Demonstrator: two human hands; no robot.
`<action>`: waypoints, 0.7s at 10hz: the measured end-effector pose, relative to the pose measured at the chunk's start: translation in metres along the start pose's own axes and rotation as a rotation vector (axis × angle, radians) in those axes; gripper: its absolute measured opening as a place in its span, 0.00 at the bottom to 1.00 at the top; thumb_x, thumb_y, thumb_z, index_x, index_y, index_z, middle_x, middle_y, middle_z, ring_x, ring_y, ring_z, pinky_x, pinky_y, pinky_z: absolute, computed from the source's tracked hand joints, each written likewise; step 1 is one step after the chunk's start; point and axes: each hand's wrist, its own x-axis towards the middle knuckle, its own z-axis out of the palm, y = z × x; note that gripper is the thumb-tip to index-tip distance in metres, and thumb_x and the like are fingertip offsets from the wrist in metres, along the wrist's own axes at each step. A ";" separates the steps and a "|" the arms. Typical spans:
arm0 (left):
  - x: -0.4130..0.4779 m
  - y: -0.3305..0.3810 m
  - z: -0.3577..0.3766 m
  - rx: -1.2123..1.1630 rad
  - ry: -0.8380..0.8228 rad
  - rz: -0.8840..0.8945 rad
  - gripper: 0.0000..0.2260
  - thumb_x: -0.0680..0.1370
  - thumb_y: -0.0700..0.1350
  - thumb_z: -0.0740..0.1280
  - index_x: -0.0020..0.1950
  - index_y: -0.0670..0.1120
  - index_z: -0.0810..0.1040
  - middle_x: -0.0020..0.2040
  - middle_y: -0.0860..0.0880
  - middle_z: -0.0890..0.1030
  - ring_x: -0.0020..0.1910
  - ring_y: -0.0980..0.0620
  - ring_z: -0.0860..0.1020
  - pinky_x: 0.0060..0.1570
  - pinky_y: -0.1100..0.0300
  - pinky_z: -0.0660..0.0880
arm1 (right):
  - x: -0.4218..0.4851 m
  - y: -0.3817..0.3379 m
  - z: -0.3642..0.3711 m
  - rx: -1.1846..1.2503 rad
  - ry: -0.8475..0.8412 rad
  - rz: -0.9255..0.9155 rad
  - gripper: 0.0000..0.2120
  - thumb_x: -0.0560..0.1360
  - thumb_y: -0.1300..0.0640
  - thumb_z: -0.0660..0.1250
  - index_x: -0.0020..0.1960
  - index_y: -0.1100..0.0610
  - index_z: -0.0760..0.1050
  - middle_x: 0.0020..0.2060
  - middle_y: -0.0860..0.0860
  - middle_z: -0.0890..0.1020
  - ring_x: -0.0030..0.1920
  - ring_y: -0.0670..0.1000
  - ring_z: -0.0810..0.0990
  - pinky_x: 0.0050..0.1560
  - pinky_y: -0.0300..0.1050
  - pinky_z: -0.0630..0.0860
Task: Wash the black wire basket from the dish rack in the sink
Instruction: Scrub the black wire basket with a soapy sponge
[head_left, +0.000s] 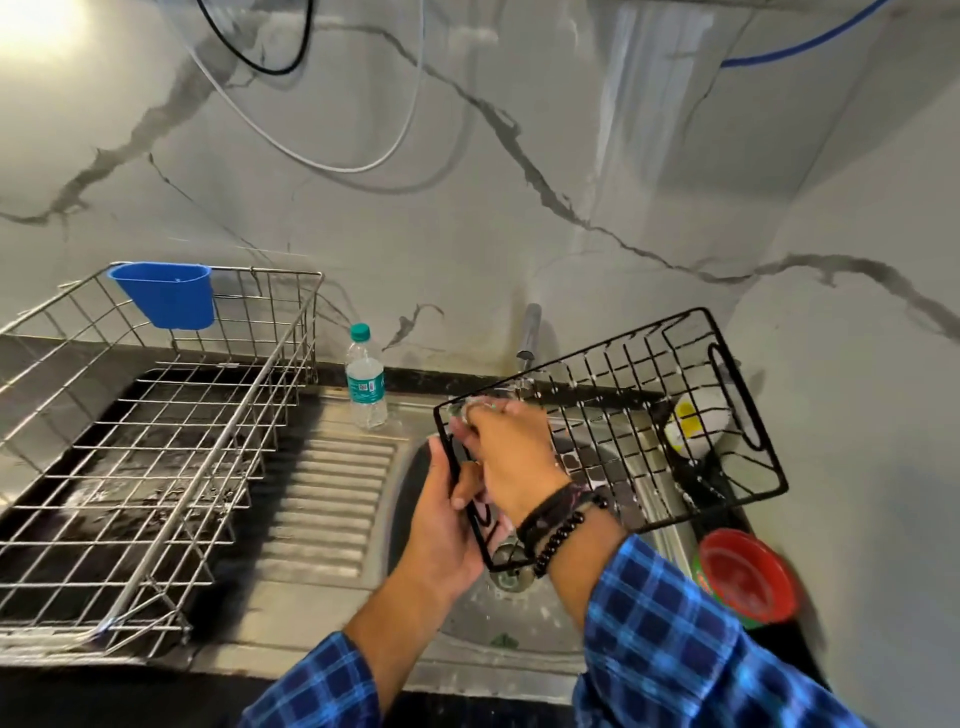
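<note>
Item: black wire basket (623, 415), a flat rectangular grid with a looped handle opening at its far end, was held tilted above the sink (670, 551), its near corner low over the sink's drain (511, 571) and its far end raised toward the sink's back right. Left hand (447, 514): gripped the basket's near-left edge over the sink's left side, thumb laid across the top of the wire and fingers curled beneath. Right hand (511, 452): lay over the basket's left corner above the middle of the sink, fingers curled onto the rim wire and wet, with dark beaded bracelets (561, 519) at the wrist. Both forearms wore blue plaid sleeves (665, 639). Tap (529, 338): stood at the back of the sink, and water ran from it onto the corner under the right hand. Ribbed drainboard (332, 493): joined to the sink's left side. Dish rack (156, 441): bare steel wire, stood left of the sink beyond the drainboard, with a blue cup (169, 293) hung on its back rail. Water bottle (365, 379): clear with a green cap, upright just left of the sink at the back of the drainboard. Red bowl (745, 577): sat at the sink's front right corner. A yellow and white object (693, 423) showed through the basket's wires at the sink's back right; what it was could not be told.
</note>
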 end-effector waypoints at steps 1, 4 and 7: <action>-0.003 0.004 0.012 -0.052 -0.113 -0.043 0.34 0.82 0.66 0.51 0.31 0.46 0.82 0.38 0.45 0.85 0.47 0.49 0.85 0.51 0.54 0.80 | 0.005 0.003 0.001 0.262 -0.095 0.110 0.03 0.78 0.65 0.65 0.50 0.60 0.77 0.44 0.54 0.82 0.46 0.51 0.86 0.24 0.43 0.77; 0.007 -0.009 0.000 0.157 0.117 0.028 0.30 0.74 0.71 0.65 0.26 0.48 0.66 0.36 0.47 0.70 0.40 0.50 0.71 0.35 0.57 0.70 | 0.012 -0.011 -0.021 0.253 -0.208 0.137 0.08 0.80 0.70 0.59 0.44 0.63 0.73 0.42 0.55 0.80 0.36 0.46 0.83 0.37 0.36 0.80; -0.001 0.018 -0.012 0.227 0.082 0.167 0.31 0.75 0.71 0.60 0.24 0.48 0.66 0.29 0.52 0.64 0.26 0.56 0.68 0.32 0.59 0.71 | 0.011 -0.068 -0.072 0.294 -0.117 -0.199 0.07 0.80 0.66 0.62 0.54 0.60 0.77 0.45 0.52 0.79 0.45 0.45 0.81 0.56 0.37 0.78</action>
